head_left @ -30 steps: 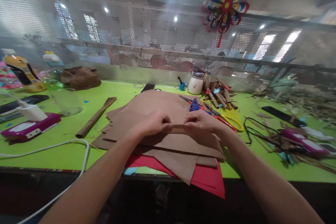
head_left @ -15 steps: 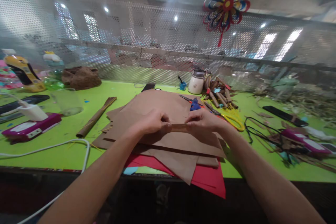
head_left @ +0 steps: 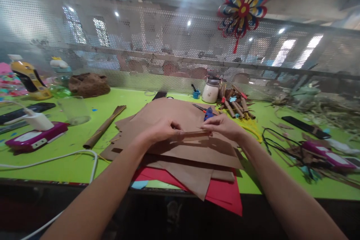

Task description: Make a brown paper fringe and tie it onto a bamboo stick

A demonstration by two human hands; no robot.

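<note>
A narrow folded strip of brown paper (head_left: 194,134) stretches between my two hands, just above the stacked sheets. My left hand (head_left: 164,129) pinches its left end, fingers curled. At the other end my right hand (head_left: 225,125) is closed with thumb and fingertips on the strip. Beneath lie large brown paper sheets (head_left: 165,110) with uneven edges, over red paper (head_left: 225,195). Right beside my right fingers sits a small dark blue object (head_left: 208,113), partly covered. Behind it are scissors (head_left: 199,107); a yellow handle loop (head_left: 257,135) shows past my right wrist.
A rolled brown paper tube (head_left: 104,127) lies to the left, near a clear plastic cup (head_left: 74,110) and a purple power strip (head_left: 36,137). A white jar (head_left: 211,90) and bundled brown paper rolls (head_left: 234,103) stand behind. Black cable (head_left: 278,140) lies right.
My right hand has slid slightly right and up along the strip, its fingers looser and more extended. More of the strip shows between the hands. The view has shifted a little.
</note>
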